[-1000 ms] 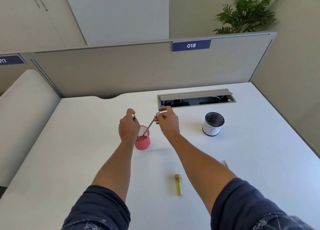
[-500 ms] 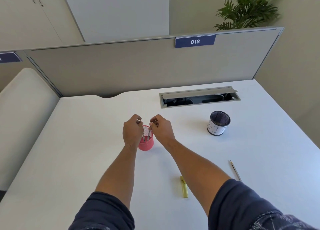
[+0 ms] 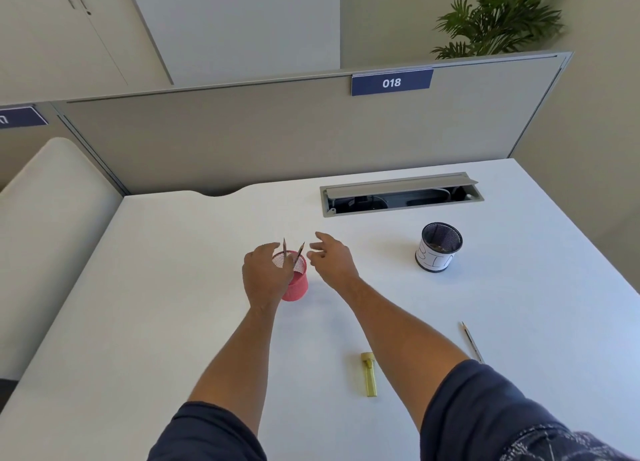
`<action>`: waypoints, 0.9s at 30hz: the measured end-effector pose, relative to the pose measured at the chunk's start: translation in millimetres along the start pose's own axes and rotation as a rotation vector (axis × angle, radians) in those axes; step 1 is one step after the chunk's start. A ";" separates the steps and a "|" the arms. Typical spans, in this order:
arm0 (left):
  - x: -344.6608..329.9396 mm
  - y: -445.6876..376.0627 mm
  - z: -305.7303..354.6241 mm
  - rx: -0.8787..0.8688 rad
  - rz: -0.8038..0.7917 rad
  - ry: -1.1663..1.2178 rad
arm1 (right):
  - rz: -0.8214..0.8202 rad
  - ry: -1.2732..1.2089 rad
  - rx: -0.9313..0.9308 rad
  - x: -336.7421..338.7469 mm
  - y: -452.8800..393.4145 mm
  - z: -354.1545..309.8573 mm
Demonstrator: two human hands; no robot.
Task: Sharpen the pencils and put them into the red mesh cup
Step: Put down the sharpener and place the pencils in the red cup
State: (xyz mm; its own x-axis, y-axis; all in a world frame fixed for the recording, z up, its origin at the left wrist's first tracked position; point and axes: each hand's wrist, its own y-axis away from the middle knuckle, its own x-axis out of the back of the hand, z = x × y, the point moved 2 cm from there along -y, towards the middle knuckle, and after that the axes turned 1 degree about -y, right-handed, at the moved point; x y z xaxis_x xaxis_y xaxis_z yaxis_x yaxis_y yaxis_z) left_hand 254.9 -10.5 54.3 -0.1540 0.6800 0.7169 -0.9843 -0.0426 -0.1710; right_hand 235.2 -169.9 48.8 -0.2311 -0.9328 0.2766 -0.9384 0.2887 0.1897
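On the white desk (image 3: 173, 287) before a grey partition (image 3: 277, 141), both hands, left (image 3: 265, 277) and right (image 3: 330, 259), hover released beside the red mesh cup (image 3: 298, 285).

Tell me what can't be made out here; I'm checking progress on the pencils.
- Head view: the lower ends of the two pencils are hidden inside the red mesh cup.
- The left hand covers the cup's left side.
- The right sleeve hides the near end of the loose pencil on the white desk.
- The contents of the black mesh cup are too dark and small to identify.
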 end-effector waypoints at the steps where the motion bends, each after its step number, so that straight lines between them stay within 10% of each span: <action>1: -0.1 3.0 -0.7 -0.002 0.016 -0.045 | 0.019 -0.005 -0.006 5.0 2.3 2.9; 8: -10.6 19.1 -12.2 0.129 -0.072 -0.157 | 0.228 0.524 -0.069 76.9 47.7 58.5; 18: -12.1 26.4 -14.9 0.177 -0.118 -0.169 | 0.773 0.701 -0.689 186.4 157.4 153.8; 27: -10.4 25.4 -13.5 0.209 -0.159 -0.195 | 0.665 0.636 -0.665 185.7 167.0 155.4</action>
State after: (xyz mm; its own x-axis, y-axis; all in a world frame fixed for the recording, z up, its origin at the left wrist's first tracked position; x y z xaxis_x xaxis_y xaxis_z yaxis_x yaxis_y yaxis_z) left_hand 232.7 -8.9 33.4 0.0092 0.5384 0.8426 -0.9906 -0.1102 0.0813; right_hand -4.3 -328.4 -14.5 -0.2829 -0.3274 0.9015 -0.3120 0.9202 0.2363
